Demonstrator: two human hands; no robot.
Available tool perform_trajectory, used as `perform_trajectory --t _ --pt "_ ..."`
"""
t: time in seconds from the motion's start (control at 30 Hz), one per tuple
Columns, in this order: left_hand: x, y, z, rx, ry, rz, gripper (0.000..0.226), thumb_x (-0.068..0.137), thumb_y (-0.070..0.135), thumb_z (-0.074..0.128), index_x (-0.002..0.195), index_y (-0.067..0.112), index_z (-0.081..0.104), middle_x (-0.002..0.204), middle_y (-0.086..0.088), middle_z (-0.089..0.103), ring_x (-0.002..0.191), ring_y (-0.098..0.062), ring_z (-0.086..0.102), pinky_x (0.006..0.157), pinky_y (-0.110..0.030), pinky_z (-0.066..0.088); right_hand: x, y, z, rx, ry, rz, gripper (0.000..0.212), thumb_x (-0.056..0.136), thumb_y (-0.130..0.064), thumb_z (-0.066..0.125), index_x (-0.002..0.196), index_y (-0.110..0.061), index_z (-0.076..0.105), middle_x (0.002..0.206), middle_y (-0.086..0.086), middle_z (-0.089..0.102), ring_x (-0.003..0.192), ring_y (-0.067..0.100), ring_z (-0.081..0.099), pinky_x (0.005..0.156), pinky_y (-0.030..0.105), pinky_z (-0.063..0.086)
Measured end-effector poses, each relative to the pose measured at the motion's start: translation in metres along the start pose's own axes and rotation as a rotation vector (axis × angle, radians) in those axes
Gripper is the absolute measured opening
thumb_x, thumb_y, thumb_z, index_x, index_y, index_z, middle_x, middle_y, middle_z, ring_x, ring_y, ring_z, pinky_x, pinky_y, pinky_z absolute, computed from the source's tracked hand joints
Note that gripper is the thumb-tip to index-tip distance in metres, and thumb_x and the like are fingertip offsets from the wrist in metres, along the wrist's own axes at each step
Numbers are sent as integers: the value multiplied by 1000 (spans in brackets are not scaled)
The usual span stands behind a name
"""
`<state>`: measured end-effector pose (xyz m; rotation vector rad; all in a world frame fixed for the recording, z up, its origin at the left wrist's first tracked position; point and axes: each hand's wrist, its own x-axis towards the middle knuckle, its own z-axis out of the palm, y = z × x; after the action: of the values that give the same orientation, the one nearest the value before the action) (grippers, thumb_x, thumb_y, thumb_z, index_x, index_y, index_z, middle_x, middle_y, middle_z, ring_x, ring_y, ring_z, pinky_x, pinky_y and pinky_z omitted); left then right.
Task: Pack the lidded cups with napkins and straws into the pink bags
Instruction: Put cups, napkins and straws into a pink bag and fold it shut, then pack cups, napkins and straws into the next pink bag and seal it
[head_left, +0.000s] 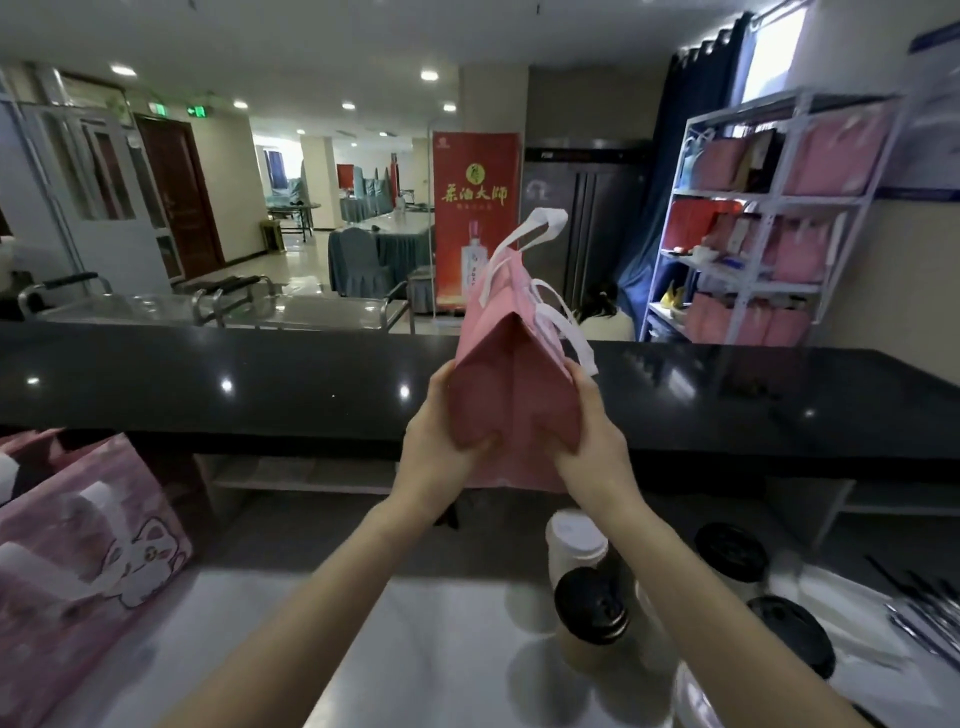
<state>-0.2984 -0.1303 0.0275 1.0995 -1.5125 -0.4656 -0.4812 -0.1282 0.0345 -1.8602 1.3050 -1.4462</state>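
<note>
You hold a pink bag (514, 395) up in the air with both hands, above the worktop (441, 649). Your left hand (441, 436) grips the bag's lower left side, with the fingers curled round it and the thumb pressed on the front. Your right hand (595, 441) grips the lower right side the same way. The narrow, folded side of the bag faces you. Its white handles (540, 223) point up and away from you, and one loop hangs down by your right hand.

The cups stand on the worktop below your right arm. A cup with a white lid (574, 540) is at the back. A cup with a black lid (592, 605) stands just in front of it. Two more black-lid cups (730, 551) (792, 634) stand further to the right.

At the far right edge lie some long thin things (924, 608), too blurred to tell what they are.

A second pink bag with a cat picture (88, 545) stands on the left of the worktop, well apart from the cups.

Behind the bag you hold runs a long dark ledge (208, 384). Past it, on the right, a white shelf (779, 192) holds more pink bags. A red banner (475, 218) stands in the middle of the room.
</note>
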Motion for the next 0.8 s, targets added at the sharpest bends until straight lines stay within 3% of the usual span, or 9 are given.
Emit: perform_trajectory --t 0.07,0.17,0.33,0.6,0.8 --pt "21 -21 5 -1 -21 -2 88 65 25 82 134 47 33 109 23 60 101 13 56 76 -6 46 22 12 12 -32 -4 40 82 84 -14 62 138 -60 21 98 -26 57 84 -17 56 60 0 41" --pt "47 -50 13 11 -51 -14 89 68 24 83 138 42 31 113 20 58 106 10 55 82 -2 43 48 34 29 -72 -10 98 86 83 -9 61 139 -59 19 115 -11 58 96 1 56 69 5 40" --pt "92 -80 27 59 -78 16 92 70 19 82 144 30 29 134 6 54 122 -9 52 102 -32 45 90 59 53 -122 58 124 88 82 -3 60 143 -52 20 137 -4 50 118 13 51 89 23 41" --pt "138 -106 43 117 -87 -58 91 75 28 78 145 34 20 133 4 54 119 -15 55 96 -39 49 144 79 71 -205 80 136 82 84 -6 60 147 -41 21 143 -1 45 124 19 50 97 28 41" --pt "130 -110 23 155 -95 -68 79 81 32 73 143 40 24 129 11 56 115 -7 55 92 -29 48 130 68 67 -391 121 -33 84 87 -15 65 147 -44 14 154 0 27 136 21 35 106 38 37"
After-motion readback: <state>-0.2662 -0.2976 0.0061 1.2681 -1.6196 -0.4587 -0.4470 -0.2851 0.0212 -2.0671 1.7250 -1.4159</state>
